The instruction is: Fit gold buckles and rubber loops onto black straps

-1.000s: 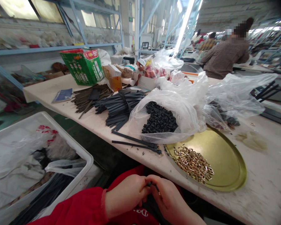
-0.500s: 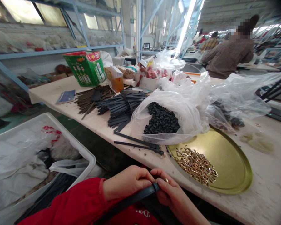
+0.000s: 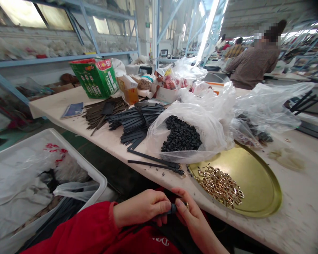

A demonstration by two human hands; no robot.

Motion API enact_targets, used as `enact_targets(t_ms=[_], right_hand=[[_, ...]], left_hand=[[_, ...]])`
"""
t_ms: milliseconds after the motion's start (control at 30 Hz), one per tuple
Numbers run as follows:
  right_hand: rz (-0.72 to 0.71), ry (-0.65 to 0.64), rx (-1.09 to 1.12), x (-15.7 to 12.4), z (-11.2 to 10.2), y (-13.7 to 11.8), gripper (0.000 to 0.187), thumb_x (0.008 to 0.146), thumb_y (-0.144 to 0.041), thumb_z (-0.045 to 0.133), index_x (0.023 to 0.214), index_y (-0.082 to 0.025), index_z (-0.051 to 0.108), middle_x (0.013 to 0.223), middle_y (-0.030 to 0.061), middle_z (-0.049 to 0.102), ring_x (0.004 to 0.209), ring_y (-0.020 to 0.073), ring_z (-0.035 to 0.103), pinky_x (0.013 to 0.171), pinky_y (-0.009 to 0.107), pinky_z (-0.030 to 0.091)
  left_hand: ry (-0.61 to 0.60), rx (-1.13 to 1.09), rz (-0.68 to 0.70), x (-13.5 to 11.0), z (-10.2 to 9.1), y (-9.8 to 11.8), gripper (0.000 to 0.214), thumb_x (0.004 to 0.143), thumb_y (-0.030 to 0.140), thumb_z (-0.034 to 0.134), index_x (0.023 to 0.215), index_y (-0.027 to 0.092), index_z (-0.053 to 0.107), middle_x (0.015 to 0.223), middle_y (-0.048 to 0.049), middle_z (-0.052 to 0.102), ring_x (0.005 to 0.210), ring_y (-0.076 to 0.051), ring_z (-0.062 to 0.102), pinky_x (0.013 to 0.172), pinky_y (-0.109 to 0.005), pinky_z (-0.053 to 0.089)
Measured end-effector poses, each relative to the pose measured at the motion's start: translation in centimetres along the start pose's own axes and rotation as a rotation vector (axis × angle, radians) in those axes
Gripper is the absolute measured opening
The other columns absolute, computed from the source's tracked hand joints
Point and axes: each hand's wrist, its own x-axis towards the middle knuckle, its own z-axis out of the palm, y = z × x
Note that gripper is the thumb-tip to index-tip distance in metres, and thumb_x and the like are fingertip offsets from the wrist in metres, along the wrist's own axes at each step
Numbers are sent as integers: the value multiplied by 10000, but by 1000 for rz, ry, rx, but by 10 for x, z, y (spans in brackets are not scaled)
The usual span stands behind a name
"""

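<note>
My left hand [image 3: 144, 208] is closed on a narrow black strap [image 3: 172, 209], thumb on top. At the strap's end my right hand [image 3: 192, 215] pinches it between thumb and fingers. A small gold buckle [image 3: 187, 205] peeks out beside the right fingers. Most of the strap is hidden by the hands and dark clothing below. Just beyond them, two finished-looking black straps [image 3: 153, 158] with gold buckles lie on the table. A gold oval tray [image 3: 259, 183] holds a heap of gold buckles [image 3: 219, 186]. Black strap loops [image 3: 181, 135] fill an open plastic bag [image 3: 214, 137].
Bundles of black straps [image 3: 137, 120] and brown straps [image 3: 103, 109] lie on the pale table [image 3: 302, 197]. Behind them stands a green carton [image 3: 98, 79]. A white bin [image 3: 102, 180] with plastic bags is at left. Another person [image 3: 254, 65] sits farther back.
The strap's long part, which ran across the front of my left hand, has dropped out of sight below. My left thumb now presses near the loop. The view has shifted slightly.
</note>
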Motion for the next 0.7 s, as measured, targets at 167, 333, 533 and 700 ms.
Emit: enact_targets(t_ms=[167, 333, 533, 700], right_hand=[[0, 15, -48, 0, -4, 1, 523, 776, -578, 510, 1123, -193, 435, 573, -80, 311, 478, 70, 284, 450, 187, 234], [3, 19, -31, -2, -4, 3, 524, 749, -584, 543, 1098, -201, 463, 616, -63, 358, 515, 71, 325, 471, 178, 253], [-23, 14, -44, -2, -3, 9, 472, 779, -553, 527, 1101, -211, 480, 664, -47, 413, 565, 89, 373, 516, 194, 312], [-85, 69, -196, -4, -4, 12, 417, 839, -519, 442, 1109, -205, 497, 790, 5, 537, 635, 115, 473, 557, 215, 407]], left_hand=[[92, 338, 49, -2, 5, 2, 169, 786, 253, 449, 733, 151, 574, 667, -4, 588, 575, -103, 520, 511, -170, 354], [172, 545, 111, -1, 8, 2, 198, 786, 246, 431, 688, 152, 576, 653, 0, 570, 556, -96, 453, 492, -192, 276], [193, 550, 84, 1, 12, -7, 250, 805, 336, 456, 676, 155, 571, 611, 18, 543, 530, -87, 428, 472, -203, 228], [177, 560, 50, 1, 11, -7, 233, 800, 330, 465, 707, 154, 587, 632, 9, 567, 530, -90, 447, 462, -205, 231]])
